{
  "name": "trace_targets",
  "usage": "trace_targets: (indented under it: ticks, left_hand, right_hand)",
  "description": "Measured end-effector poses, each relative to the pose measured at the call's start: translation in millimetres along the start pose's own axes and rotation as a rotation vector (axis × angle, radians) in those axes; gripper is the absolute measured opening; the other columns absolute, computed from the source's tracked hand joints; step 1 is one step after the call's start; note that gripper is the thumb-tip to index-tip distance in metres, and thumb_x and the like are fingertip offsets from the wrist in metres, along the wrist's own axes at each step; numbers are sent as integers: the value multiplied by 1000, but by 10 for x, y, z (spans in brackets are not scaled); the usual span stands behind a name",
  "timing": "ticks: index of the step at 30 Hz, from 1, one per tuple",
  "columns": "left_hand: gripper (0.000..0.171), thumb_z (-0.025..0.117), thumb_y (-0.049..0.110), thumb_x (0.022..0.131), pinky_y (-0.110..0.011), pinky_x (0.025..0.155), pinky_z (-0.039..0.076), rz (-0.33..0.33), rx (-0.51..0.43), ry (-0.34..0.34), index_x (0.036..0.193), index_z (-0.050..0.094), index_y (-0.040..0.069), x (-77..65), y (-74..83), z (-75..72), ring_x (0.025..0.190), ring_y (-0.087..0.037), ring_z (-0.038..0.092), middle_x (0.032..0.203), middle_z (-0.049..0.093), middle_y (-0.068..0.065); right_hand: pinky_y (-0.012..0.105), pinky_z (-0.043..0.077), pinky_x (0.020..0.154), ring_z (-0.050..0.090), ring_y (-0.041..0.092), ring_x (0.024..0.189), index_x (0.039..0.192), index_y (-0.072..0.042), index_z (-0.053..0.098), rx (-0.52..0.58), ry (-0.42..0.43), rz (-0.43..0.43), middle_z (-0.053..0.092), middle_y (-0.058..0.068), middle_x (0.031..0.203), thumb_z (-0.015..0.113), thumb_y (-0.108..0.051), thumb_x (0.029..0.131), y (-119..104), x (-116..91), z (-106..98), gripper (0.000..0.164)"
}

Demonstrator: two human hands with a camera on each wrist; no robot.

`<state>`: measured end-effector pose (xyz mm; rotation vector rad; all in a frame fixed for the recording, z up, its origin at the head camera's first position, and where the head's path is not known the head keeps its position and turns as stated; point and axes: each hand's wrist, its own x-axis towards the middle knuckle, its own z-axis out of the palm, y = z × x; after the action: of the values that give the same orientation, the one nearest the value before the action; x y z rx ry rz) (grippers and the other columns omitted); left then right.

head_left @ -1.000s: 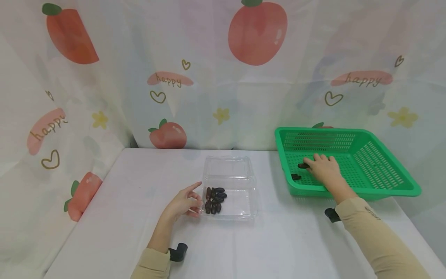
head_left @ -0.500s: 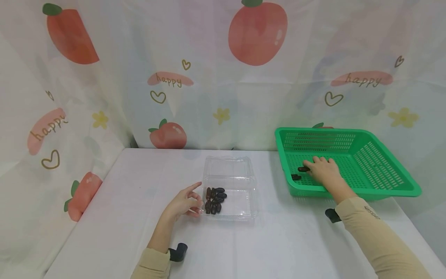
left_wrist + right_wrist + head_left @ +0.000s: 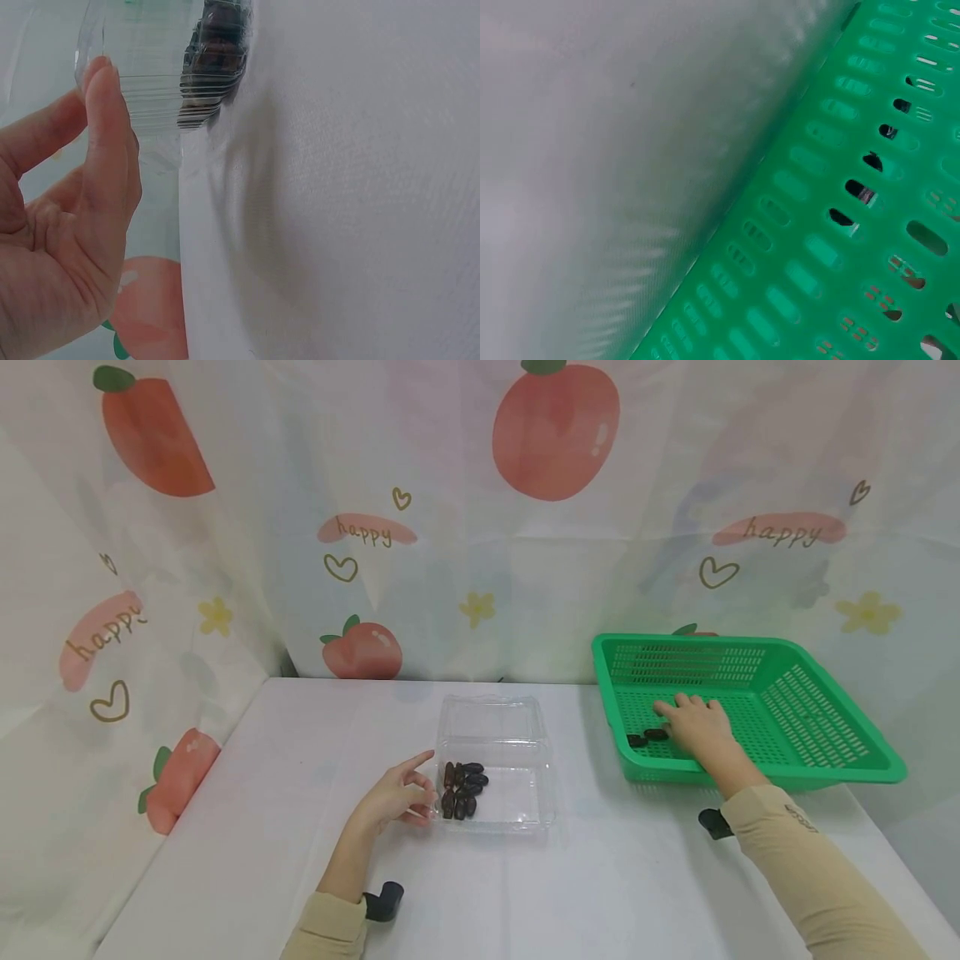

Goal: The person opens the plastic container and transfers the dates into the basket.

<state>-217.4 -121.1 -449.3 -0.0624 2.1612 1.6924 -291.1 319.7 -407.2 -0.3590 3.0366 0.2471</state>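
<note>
In the head view my left hand (image 3: pixel 396 793) lies at the left side of a clear plastic clamshell box (image 3: pixel 517 789), index finger stretched along it. Its fingers (image 3: pixel 109 127) touch the box's wall in the left wrist view. Several dark, oblong dates (image 3: pixel 460 792) lie in the left half of the box. On the right, my right hand (image 3: pixel 697 725) reaches into a green plastic basket (image 3: pixel 847 768) with fingers spread. One date (image 3: pixel 656 734) sits just below the thumb, next to another date (image 3: pixel 637 741) on the basket's floor. The basket's wall hides my right hand in the right wrist view.
A white cloth covers the table (image 3: pixel 585 893). Behind it hangs a printed curtain (image 3: pixel 525 585) with fruit, hearts and lettering. The box's lid (image 3: pixel 491 718) stands folded back. Black wrist mounts (image 3: pixel 384 902) show by both sleeves.
The date by my right hand has shifted toward the basket's near side, beside the other date, and away from the thumb. My left hand and the box have stayed in place.
</note>
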Motion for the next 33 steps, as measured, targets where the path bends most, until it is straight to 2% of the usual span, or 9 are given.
trace_targets:
  ticks: [3,10,15,20,25,33]
  left_hand:
    - [71,60,-2,81,-32,54,56,2,-2,-7,143,32,16,6,-6,-4,59,-18,59,88,53,-8]
    - [70,60,-2,81,-32,55,56,4,-4,-22,143,32,15,10,-13,-3,58,-17,59,87,53,-8]
    - [70,60,-2,81,-32,54,56,-1,-3,-17,143,31,15,10,-14,-4,58,-17,59,87,54,-8]
    - [70,59,-2,81,-32,54,56,-2,3,-10,143,32,15,5,-13,1,57,-17,59,87,54,-8]
    - [69,59,-2,81,-32,54,56,-1,2,-3,142,33,16,3,-11,5,57,-17,59,87,54,-7]
    - [68,59,-2,81,-32,54,56,9,-4,5,142,34,16,4,-14,-6,58,-18,60,88,54,-8]
  right_hand:
    - [51,37,74,45,38,93,128,-10,43,17,64,12,43,24,111,54,-16,91,6,-7,4,39]
    - [51,37,73,44,36,88,125,-11,43,77,334,12,44,21,106,56,-13,89,-71,-46,-47,39]
    - [54,38,77,47,37,90,122,-12,47,147,495,-24,48,20,105,60,-11,86,-280,-37,-143,38]
    - [50,42,73,51,34,83,118,-11,52,158,644,-111,53,17,98,65,-10,82,-549,-22,-223,39]
    - [49,43,72,52,31,81,116,-9,55,169,668,-180,55,13,95,67,-12,80,-832,-6,-251,37]
    - [46,46,76,55,30,87,114,-12,58,169,591,-289,55,10,94,67,-18,81,-1301,18,-138,34]
